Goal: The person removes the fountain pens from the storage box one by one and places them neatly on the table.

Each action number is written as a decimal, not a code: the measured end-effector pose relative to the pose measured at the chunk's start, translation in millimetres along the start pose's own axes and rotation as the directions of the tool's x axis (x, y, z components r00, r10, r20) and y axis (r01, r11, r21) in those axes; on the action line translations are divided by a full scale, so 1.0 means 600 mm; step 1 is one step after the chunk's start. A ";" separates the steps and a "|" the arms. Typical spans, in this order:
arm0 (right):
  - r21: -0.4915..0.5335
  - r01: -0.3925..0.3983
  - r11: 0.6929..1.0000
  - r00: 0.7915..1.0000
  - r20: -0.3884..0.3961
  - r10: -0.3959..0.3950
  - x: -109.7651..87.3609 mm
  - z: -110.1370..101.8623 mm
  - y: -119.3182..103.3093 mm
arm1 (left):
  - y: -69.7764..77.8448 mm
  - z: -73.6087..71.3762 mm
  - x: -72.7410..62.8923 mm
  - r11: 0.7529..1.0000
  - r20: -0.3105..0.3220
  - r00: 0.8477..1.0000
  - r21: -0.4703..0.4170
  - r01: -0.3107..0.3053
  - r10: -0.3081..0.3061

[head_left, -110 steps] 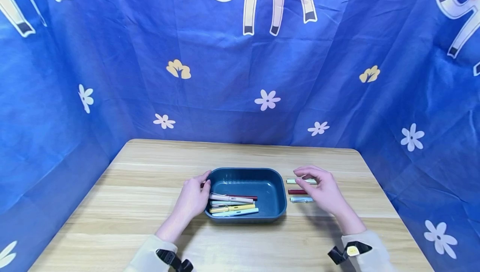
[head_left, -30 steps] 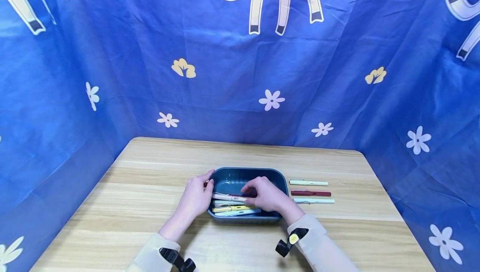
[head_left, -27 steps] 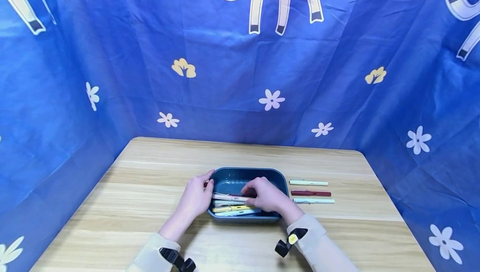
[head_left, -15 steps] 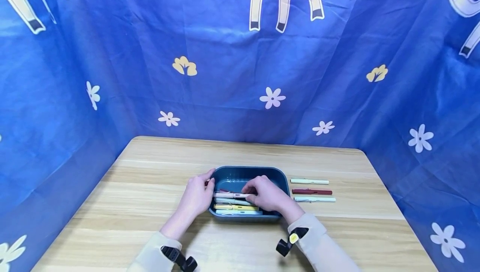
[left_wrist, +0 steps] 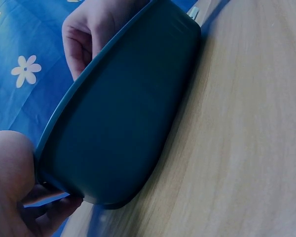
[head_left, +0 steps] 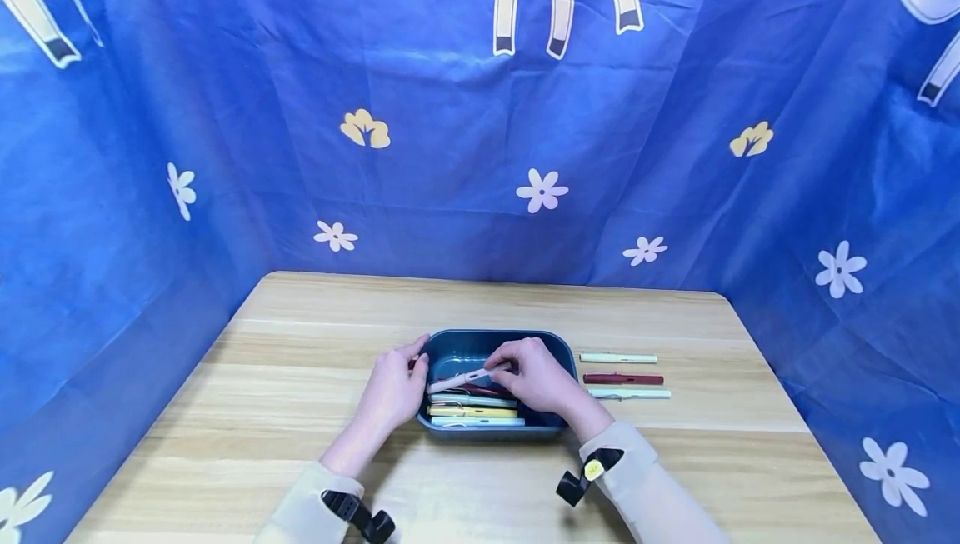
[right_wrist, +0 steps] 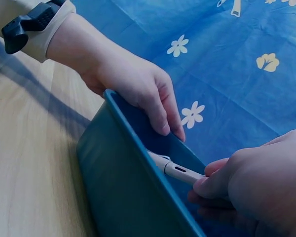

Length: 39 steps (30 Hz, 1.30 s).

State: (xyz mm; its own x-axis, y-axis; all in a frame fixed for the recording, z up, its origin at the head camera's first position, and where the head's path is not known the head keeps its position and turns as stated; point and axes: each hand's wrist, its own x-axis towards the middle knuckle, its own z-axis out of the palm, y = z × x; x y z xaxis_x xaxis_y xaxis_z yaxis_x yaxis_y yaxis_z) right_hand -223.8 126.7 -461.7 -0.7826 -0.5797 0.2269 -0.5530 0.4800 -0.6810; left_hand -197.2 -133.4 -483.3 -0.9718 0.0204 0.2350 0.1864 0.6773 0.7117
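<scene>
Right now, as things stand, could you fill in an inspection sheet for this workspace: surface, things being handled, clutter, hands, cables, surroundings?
Surface: wood-look table.
Things being handled: dark teal box on the table; pale pen held at an angle to four pens visible lying in the box; three more pens lie in a row to its right, two light, one dark red.
Clutter: nothing seen.
Left hand: holds the box's left end.
Right hand: pinches the pale pen over the box.
Cables: nothing seen.
Surroundings: blue cloth printed with flowers and animals; black straps on both wrists.
</scene>
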 end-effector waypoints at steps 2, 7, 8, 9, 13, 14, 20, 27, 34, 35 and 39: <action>0.023 -0.001 1.000 1.000 -0.019 0.002 0.000 -0.003 -0.002 | -0.001 0.000 0.001 1.000 -0.004 1.000 0.000 -0.002 0.002; 0.086 -0.006 0.996 0.998 -0.057 0.011 -0.003 -0.012 -0.006 | -0.002 -0.001 0.003 1.000 -0.007 1.000 0.006 -0.013 0.013; 0.100 -0.004 0.995 0.998 -0.066 0.011 -0.004 -0.014 -0.007 | -0.002 -0.001 0.003 1.000 -0.006 1.000 0.004 -0.013 0.013; 0.112 -0.007 0.994 0.997 -0.073 0.015 -0.005 -0.016 -0.007 | -0.002 -0.001 0.003 1.000 -0.006 1.000 0.003 -0.012 0.012; 0.178 -0.021 0.984 0.994 -0.097 0.039 -0.009 -0.024 -0.004 | -0.002 -0.001 0.002 1.000 -0.005 1.000 -0.001 0.000 0.000; 0.200 -0.027 0.979 0.994 -0.102 0.049 -0.010 -0.026 -0.003 | -0.002 -0.001 0.002 1.000 -0.005 1.000 -0.002 0.004 -0.004; 0.295 -0.045 0.955 0.986 -0.138 0.089 -0.014 -0.041 -0.005 | 0.000 -0.003 0.004 1.000 -0.002 1.000 -0.003 0.013 -0.013; 0.335 -0.066 0.940 0.979 -0.158 0.125 -0.026 -0.060 0.000 | 0.001 -0.004 0.007 1.000 0.005 1.000 0.002 0.017 -0.017; 0.349 -0.068 0.935 0.973 -0.182 0.139 -0.043 -0.075 0.007 | 0.000 -0.005 0.009 1.000 0.008 1.000 0.006 0.013 -0.013; 0.354 -0.066 0.933 0.973 -0.185 0.139 -0.046 -0.078 0.007 | 0.000 -0.005 0.009 1.000 0.008 1.000 0.007 0.011 -0.011; 0.369 -0.074 0.926 0.969 -0.194 0.155 -0.058 -0.089 0.005 | 0.000 -0.005 0.009 1.000 0.010 1.000 0.002 0.011 -0.011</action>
State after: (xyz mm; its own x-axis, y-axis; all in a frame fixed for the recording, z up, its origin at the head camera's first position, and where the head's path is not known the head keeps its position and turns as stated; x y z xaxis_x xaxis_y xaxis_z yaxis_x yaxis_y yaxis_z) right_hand -213.7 183.3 -434.3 -0.8993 -0.3593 0.2494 -0.3488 0.2448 -0.9047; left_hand -201.6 -135.5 -479.8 -0.9752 0.0202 0.2203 0.1752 0.6787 0.7132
